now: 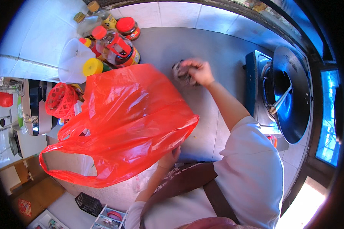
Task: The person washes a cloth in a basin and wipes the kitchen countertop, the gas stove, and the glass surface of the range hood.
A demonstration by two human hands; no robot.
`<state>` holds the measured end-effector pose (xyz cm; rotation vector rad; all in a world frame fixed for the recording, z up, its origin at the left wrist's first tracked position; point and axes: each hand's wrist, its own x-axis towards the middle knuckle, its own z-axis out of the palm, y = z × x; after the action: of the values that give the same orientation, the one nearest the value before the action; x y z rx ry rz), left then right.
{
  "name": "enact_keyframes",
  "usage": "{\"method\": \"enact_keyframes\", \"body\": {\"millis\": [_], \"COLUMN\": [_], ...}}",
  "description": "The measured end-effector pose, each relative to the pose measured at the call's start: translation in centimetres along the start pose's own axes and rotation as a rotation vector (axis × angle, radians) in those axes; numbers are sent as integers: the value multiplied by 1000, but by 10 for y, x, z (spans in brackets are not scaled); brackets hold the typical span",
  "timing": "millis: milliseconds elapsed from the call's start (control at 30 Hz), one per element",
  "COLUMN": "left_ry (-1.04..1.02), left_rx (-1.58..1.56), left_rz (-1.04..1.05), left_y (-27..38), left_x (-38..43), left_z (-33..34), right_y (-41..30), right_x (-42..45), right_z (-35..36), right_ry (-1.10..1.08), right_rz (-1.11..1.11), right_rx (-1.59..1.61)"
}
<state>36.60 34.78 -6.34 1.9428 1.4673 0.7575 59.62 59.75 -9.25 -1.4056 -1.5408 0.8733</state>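
Observation:
My right hand [202, 73] is pressed on a crumpled dark-and-light cloth [180, 73] on the grey countertop [200, 123]. Both are blurred, and the fingers curl over the cloth. A large red plastic carrier bag [132, 114] spreads across the middle of the view, its loop handles hanging to the left. At its lower right edge, my left hand [175, 156] grips the bag, with most of the fingers hidden behind the plastic. What the bag holds cannot be seen.
Sauce bottles [117, 48], a red-lidded jar [128, 28] and a translucent plastic jug [74, 61] crowd the back left corner. A red plastic basket [61, 100] stands by a rice cooker [35, 107]. On the right, a wok [295, 100] with a utensil in it tilts on a gas stove [258, 86].

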Motion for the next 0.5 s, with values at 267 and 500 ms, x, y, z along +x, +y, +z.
{"method": "enact_keyframes", "body": {"millis": [267,500], "left_ry": [61,73], "left_rx": [93,179], "left_rz": [27,57], "left_y": [-5,-6], "left_x": [-6,-11], "left_z": [8,7], "right_y": [4,-8], "right_x": [155,143], "right_z": [57,87], "right_ry": [204,-179], "right_rz": [-195,-128], "right_rx": [-557,-301]}}
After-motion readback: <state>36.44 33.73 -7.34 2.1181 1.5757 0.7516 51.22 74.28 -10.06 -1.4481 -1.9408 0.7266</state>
